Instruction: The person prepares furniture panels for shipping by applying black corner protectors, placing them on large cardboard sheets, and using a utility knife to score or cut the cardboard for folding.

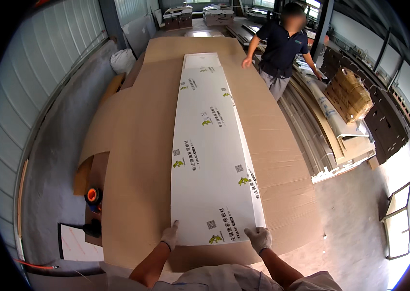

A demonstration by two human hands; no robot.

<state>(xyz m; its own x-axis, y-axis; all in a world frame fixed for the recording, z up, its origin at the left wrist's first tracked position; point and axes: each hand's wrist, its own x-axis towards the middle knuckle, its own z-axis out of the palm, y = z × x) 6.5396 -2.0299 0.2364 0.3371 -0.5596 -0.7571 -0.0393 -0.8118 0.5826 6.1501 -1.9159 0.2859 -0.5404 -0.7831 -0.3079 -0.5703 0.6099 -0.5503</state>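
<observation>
A long white panel (207, 160) with printed green and black marks lies lengthwise on a large sheet of brown cardboard (137, 165). At the panel's near left corner, my left hand (169, 235) in a pale work glove holds the edge, its thumb along the side. My right hand (260, 238), gloved too, grips the near right corner, thumb on top and the other fingers over the side edge. A narrow pale strip shows along the right side of the panel, perhaps another panel beneath it. A pale end also shows past its far edge.
A co-worker (285, 46) in a dark shirt stands beyond the cardboard's far right side. Stacked boards (311, 126) and a wrapped brown bundle (348, 94) lie to the right. An orange-centred tape roll (93, 195) sits at left. A metal frame (400, 220) stands far right.
</observation>
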